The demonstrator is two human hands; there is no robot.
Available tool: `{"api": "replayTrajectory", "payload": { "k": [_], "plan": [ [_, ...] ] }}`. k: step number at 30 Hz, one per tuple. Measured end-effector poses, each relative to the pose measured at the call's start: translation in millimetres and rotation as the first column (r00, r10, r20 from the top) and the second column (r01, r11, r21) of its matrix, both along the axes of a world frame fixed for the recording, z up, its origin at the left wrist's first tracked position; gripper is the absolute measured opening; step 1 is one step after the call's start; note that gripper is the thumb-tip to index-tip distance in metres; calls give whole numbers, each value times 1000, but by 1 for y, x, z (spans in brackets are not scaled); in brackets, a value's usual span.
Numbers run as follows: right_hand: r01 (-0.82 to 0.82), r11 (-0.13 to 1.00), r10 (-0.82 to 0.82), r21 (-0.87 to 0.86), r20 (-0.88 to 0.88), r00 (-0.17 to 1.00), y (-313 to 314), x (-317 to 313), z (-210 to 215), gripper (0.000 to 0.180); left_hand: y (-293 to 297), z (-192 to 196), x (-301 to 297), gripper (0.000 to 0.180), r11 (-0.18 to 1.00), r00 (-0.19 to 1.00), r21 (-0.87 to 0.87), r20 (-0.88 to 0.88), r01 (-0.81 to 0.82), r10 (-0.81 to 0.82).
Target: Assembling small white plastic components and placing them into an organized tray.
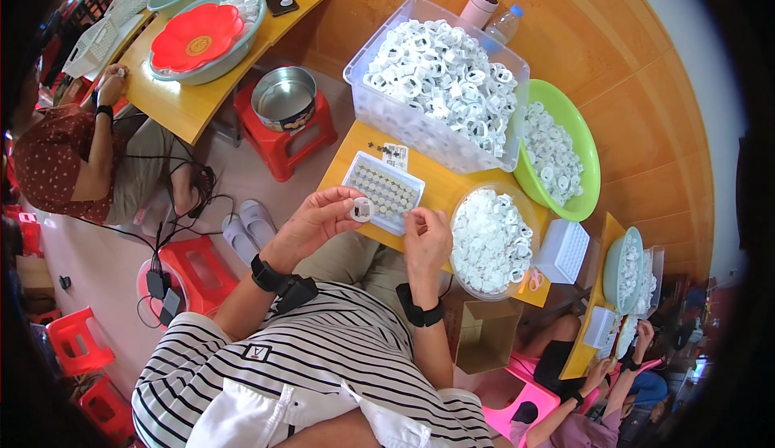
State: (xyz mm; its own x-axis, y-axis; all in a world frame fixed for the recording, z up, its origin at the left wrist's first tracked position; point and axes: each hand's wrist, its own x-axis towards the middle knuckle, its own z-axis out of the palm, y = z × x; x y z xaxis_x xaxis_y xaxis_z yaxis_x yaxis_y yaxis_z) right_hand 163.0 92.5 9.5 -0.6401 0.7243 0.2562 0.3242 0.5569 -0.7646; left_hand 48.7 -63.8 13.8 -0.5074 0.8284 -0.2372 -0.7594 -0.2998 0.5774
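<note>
In the head view, pinches a round white piece (362, 209) between the thumb and curled fingers of the left hand (329, 214), just in front of the near edge of a white tray (418, 191), face turned up, seemingly to leave the dark-marked middle unobscured. Has the right hand (428, 242) at the tray's near right corner, fingers drawn in narrowly; cannot tell, at this small scale, of anything gripped between the tips. Has grey discs (379, 186) set in close rows within the tray, presumably to prevent scattering. Has the tray lying on the yellow tabletop (442, 187) straight beyond the lap, apparently for easy reach by both hands. Shows white rings (440, 69) heaped in a clear bin (420, 137) farther back, deep walls suiting bulk, and more white parts in a green basin (585, 169) beside. Shows a round clear tub (483, 293) of white pieces near the right hand, likely for convenience, with scissors (533, 279) just beside
</note>
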Motion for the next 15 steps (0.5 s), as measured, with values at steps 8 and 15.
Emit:
{"api": "replayTrajectory", "payload": {
  "k": [8,15],
  "plan": [
    [21,1000,-21,-4,63,998,-2,-5,-7,13,7,-3,5,18,999,999,-23,-18,45,-45],
    [-69,997,66,24,111,992,2,0,-9,15,16,0,11,19,998,999,-34,4,54,-54]
  ]
}}
